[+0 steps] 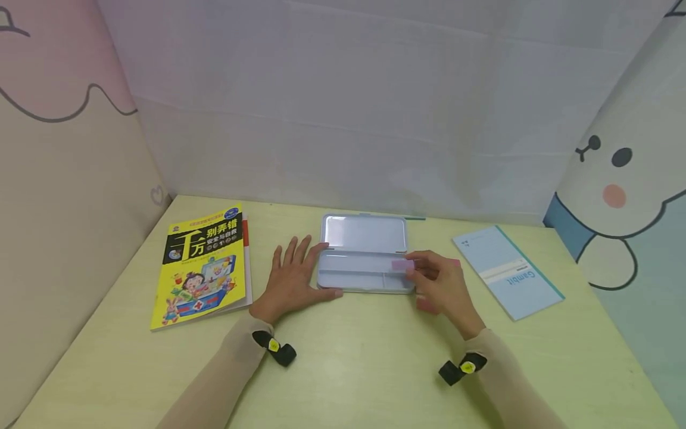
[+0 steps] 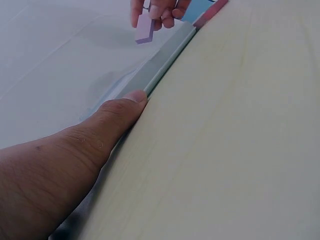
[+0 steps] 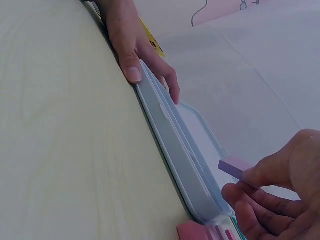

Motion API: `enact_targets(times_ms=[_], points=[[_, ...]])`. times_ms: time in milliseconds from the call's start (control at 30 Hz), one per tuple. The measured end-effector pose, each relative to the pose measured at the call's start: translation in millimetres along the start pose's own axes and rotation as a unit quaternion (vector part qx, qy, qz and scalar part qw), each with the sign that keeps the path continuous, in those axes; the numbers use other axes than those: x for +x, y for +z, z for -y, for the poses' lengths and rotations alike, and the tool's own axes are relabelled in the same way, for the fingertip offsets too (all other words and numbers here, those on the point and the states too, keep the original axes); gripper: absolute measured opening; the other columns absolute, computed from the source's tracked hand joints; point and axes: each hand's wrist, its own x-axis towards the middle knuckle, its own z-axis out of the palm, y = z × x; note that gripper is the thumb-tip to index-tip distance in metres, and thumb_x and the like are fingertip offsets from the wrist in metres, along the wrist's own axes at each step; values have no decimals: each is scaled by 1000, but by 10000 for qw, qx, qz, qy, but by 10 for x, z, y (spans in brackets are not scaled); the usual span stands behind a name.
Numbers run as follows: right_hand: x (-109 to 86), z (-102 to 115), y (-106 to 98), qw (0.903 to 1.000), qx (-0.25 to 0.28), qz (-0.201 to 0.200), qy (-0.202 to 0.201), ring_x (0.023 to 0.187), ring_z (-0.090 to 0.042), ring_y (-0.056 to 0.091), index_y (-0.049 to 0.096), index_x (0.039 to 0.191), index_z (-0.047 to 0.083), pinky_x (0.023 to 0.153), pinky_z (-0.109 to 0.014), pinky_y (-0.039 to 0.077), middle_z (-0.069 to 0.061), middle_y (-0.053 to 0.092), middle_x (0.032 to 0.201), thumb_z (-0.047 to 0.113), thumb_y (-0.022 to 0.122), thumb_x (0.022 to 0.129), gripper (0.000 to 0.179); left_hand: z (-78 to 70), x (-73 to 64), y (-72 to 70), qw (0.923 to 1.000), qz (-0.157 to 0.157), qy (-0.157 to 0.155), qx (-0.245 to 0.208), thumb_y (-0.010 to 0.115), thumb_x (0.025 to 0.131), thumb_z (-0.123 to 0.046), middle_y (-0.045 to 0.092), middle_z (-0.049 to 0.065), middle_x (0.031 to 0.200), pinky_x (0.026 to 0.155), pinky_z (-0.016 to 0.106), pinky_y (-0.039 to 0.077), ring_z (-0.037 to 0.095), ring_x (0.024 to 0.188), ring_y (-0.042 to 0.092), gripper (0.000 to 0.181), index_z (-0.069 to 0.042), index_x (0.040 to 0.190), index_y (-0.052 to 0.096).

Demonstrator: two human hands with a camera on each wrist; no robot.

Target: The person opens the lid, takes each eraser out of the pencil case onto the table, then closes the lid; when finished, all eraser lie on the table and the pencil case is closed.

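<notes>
An open pale-blue pencil case (image 1: 351,281) lies on the table, lid (image 1: 365,232) folded back. Inside it a long divider and a short cross-divider show; the compartments I can see hold nothing. My left hand (image 1: 289,286) rests at the case's left end, fingers spread and thumb (image 2: 135,96) against the front edge. Over the right end my right hand (image 1: 445,286) pinches a small purple eraser-like block (image 3: 232,169) between thumb and fingers, raised above the case. Beside that end lies a pink object (image 3: 192,231), mostly hidden by the right hand in the head view.
A yellow picture book (image 1: 206,268) lies at the left, over another book. To the right is a light-blue notebook (image 1: 506,271) marked Gambit. A thin green strip (image 1: 415,218) shows behind the case. Pale fabric walls (image 1: 348,119) stand around the table.
</notes>
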Motion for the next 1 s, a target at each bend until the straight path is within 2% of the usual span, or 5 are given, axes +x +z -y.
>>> enact_targets(times_ms=[200, 433, 567, 800, 1000], points=[[-111, -120, -216, 9994, -205, 43, 277, 106, -23, 76, 74, 134, 16, 87, -11, 56, -11, 79, 126, 16, 72, 102, 32, 5, 1, 16, 10000, -4, 35, -4, 72, 79, -84, 18, 12, 182, 134, 72, 1, 43, 170, 7, 109, -34, 167, 30], [-242, -195, -439, 9984, -365, 48, 417, 118, -34, 73, 68, 140, 9, 90, -4, 51, -18, 75, 134, 15, 72, 103, 38, 7, 1, 22, 10000, -2, 39, 6, 71, 78, -85, 17, 12, 182, 134, 72, 1, 43, 170, 7, 110, -34, 167, 29], [-313, -243, -533, 9970, -440, 156, 622, 120, -31, 73, 68, 141, 10, 89, -4, 50, -17, 74, 136, 20, 72, 104, 39, 1, -4, 4, 10000, -5, 32, 2, 72, 78, -84, 18, 13, 182, 134, 72, 1, 43, 170, 8, 110, -34, 167, 30], [-452, -355, -659, 9945, -441, 320, 891, 99, -6, 73, 69, 138, 9, 79, -14, 57, -20, 76, 129, 18, 72, 104, 35, -8, -5, -15, 10000, 19, 14, -22, 73, 78, -83, 17, 13, 182, 134, 72, 1, 43, 170, 7, 110, -33, 167, 30], [-527, -429, -765, 9914, -485, 625, 1045, 90, -3, 71, 68, 137, 6, 72, -21, 56, -18, 78, 122, 19, 73, 104, 36, -2, -7, -10, 10000, 27, -2, -2, 73, 78, -83, 17, 13, 182, 134, 72, 1, 43, 170, 7, 110, -33, 167, 30]])
